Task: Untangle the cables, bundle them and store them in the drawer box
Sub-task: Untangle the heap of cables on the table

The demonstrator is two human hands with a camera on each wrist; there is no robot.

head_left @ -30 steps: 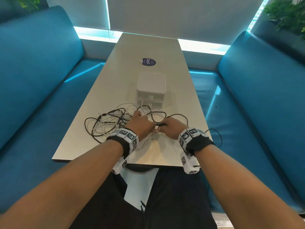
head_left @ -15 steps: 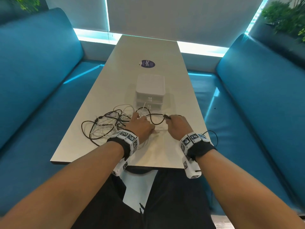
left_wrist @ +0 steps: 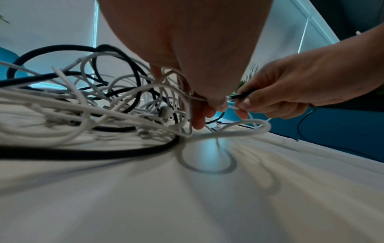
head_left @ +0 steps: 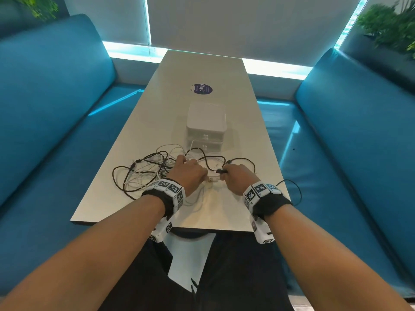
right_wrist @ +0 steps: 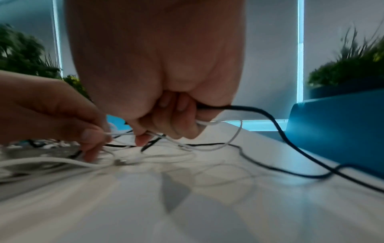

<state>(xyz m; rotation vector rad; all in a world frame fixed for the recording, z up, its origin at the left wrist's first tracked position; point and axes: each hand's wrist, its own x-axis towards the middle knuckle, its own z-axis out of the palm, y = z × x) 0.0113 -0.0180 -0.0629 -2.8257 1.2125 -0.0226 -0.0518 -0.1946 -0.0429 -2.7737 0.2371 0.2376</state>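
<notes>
Cables [head_left: 146, 173] lie in a loose black-and-white tangle on the tabletop [head_left: 202, 68], on its near half and mostly left of centre. Just behind them stands the drawer box [head_left: 206, 122], white, with two stacked drawers, both pushed in; a white cable loop touches the lower drawer front. What the drawers hold cannot be seen.

The tangle mixes thick black cords with thinner white ones, looped over and through each other, some arcs standing up off the surface. One thin black cable [right_wrist: 290, 139] trails over the right edge of the tabletop toward the blue bench [head_left: 359, 142].

The left hand [head_left: 189, 173] sits at the right end of the tangle, its fingers [left_wrist: 199, 115] curled and pinching a white cable [left_wrist: 228, 133]. The right hand [head_left: 238, 178] is just beside it, fingers [right_wrist: 176, 125] curled round the black cable and a white strand, with a black plug tip [head_left: 219, 171] sticking out toward the left hand. The two hands almost touch.

The far half of the tabletop is bare but for a dark round sticker [head_left: 202, 89]. The near edge lies close below the wrists, with a bare strip between it and the hands.
</notes>
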